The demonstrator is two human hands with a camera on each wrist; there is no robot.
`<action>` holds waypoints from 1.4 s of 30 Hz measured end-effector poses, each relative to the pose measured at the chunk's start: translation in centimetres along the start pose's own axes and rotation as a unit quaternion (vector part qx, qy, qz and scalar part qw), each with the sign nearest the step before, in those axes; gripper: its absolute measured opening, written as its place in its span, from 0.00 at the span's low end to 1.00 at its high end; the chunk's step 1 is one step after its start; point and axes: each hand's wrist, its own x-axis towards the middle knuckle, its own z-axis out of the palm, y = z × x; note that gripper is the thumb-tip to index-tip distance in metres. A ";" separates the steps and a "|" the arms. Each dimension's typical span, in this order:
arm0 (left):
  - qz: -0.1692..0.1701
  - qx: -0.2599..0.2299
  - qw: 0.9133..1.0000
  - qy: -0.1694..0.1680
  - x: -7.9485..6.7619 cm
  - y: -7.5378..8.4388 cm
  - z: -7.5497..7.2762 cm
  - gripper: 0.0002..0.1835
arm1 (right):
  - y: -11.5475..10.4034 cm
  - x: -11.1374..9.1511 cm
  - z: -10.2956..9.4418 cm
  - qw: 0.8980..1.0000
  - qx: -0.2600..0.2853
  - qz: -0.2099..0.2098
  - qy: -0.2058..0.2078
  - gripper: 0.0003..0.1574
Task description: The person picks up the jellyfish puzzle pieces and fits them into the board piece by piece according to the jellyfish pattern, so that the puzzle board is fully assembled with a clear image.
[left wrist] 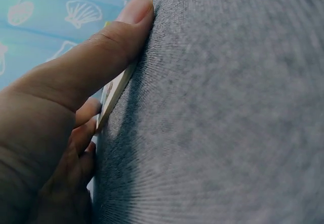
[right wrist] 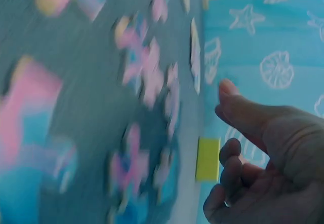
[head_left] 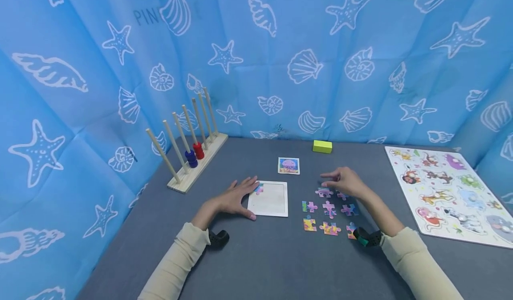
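Note:
My left hand point(head_left: 236, 197) rests with spread fingers at the left side of a square white puzzle tray point(head_left: 273, 202). Its fingertips touch the upper left corner, beside a puzzle piece point(head_left: 259, 188) lying in that corner; in the left wrist view the thumb point(left wrist: 121, 31) lies along the tray's edge. Over the top row of several loose jigsaw pieces point(head_left: 330, 209) hovers my right hand point(head_left: 348, 182). Its thumb and forefinger stand apart with nothing between them, as the right wrist view shows, and the other fingers are bent.
Behind the tray lies a small jellyfish picture card point(head_left: 288, 165). A yellow-green block point(head_left: 322, 147) stands near the back curtain. At the left is a wooden peg rack point(head_left: 198, 164) with blue and red rings; an animal peg board point(head_left: 445, 193) lies at the right.

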 end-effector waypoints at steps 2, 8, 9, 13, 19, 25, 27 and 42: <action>-0.003 0.000 1.000 0.000 -0.1 0.0 0.0 0.55 | 0.8 -0.5 -0.2 1.000 -0.007 -0.003 -0.017 0.21; -0.008 0.001 1.000 -0.003 0.0 0.0 0.0 0.55 | 1.8 -1.1 -0.3 0.998 -0.030 0.006 -0.058 0.23; -0.007 0.000 1.000 -0.003 0.0 0.0 0.0 0.55 | 1.8 -1.2 -0.3 0.998 -0.033 0.006 -0.061 0.23; -0.003 -0.003 1.000 -0.004 0.0 0.1 0.1 0.55 | 1.7 -1.4 -0.1 0.997 -0.042 0.004 -0.063 0.23; -0.005 -0.010 1.000 -0.008 0.0 0.1 0.2 0.55 | 1.6 -1.4 0.2 0.997 -0.046 0.005 -0.060 0.20; -0.009 -0.006 1.000 -0.004 -0.2 0.0 0.3 0.55 | 1.7 -1.0 0.5 0.996 -0.067 -0.015 -0.049 0.14; -0.011 -0.008 1.000 -0.005 -0.3 0.0 0.2 0.54 | 1.7 -0.9 0.5 0.996 -0.075 -0.018 -0.049 0.13; -0.005 -0.012 1.000 -0.004 -0.3 0.1 0.0 0.54 | 0.8 -0.5 0.5 0.991 -0.120 -0.010 -0.059 0.14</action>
